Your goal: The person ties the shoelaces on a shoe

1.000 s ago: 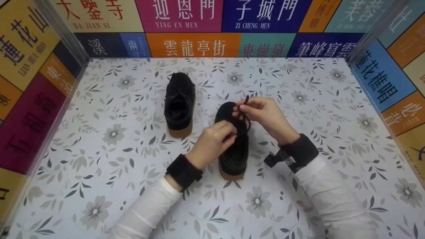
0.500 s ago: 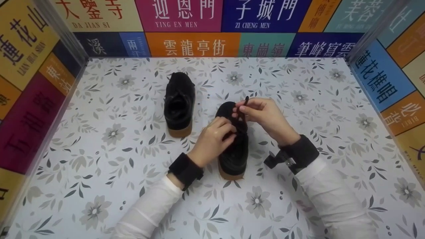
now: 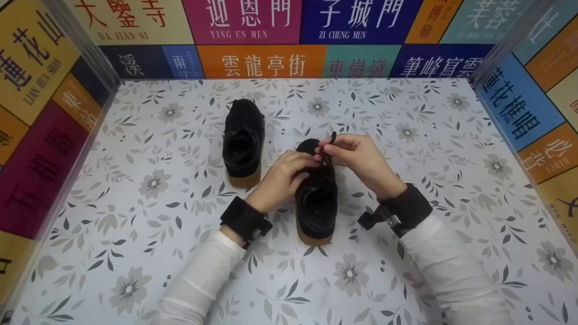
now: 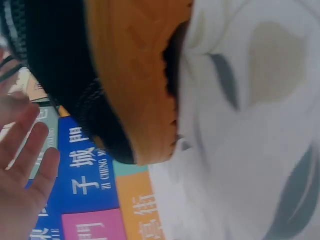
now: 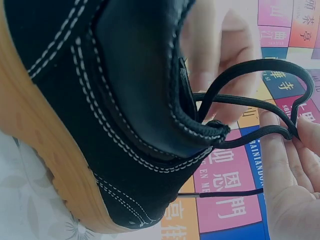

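Note:
A black lace-up shoe with a tan sole stands under both hands, toe pointing away. My right hand pinches the dark shoelace between thumb and fingers, above the front of the shoe. In the right wrist view the lace makes a loop from the shoe's opening to those fingertips. My left hand reaches over the shoe's left side, its fingertips close to the lace and to the right hand. The left wrist view shows its fingers spread and fairly straight; whether one touches the lace is hidden.
A matching black shoe stands to the left and farther back. Both rest on a white table with a flower and leaf print. Colourful panels with writing border it at the back and sides.
My left hand has moved slightly left and away from me, and its curled fingers have straightened toward the right hand. The right hand still pinches the lace, almost unmoved. Both shoes stay put.

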